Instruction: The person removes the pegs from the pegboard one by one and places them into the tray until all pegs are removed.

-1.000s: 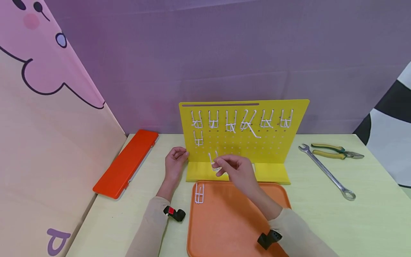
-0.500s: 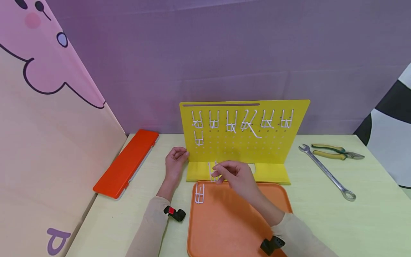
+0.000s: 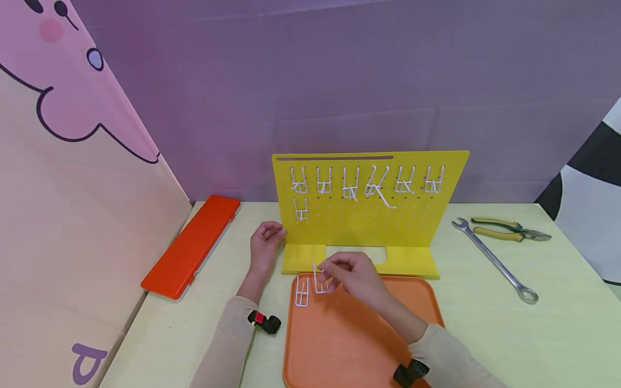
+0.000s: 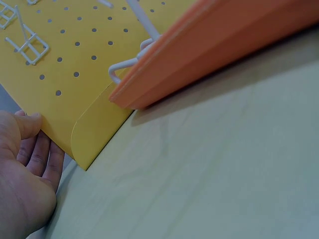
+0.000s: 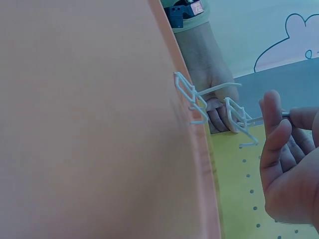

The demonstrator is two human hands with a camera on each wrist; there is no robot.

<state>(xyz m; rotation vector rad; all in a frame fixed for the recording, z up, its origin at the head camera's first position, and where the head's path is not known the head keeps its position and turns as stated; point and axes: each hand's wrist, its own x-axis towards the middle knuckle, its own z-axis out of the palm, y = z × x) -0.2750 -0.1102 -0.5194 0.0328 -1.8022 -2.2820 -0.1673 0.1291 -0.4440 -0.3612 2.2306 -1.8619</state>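
Note:
My left hand point(image 3: 264, 245) grips the left edge of the yellow pegboard point(image 3: 359, 223); in the left wrist view the thumb lies on the front face and the other fingers sit behind it. A white wire pegboard hook point(image 3: 321, 292) is pinched by one prong between the thumb and fingers of my right hand point(image 3: 356, 276), over the far edge of the orange tray point(image 3: 339, 334). Another white hook point(image 3: 301, 299) lies in the tray's far left corner, just left of the held one. Several white hooks point(image 3: 350, 189) hang along the board's top row, with one hook point(image 3: 301, 211) below at the left.
On the left lies a long red case point(image 3: 194, 245). A combination wrench point(image 3: 495, 258) and yellow-handled pliers point(image 3: 509, 229) lie to the right of the board. Behind the table stands a purple backdrop point(image 3: 339, 81).
My right hand has come down and toward me, carrying the hook from in front of the pegboard to the tray's far edge. The left hand stays at the board's edge.

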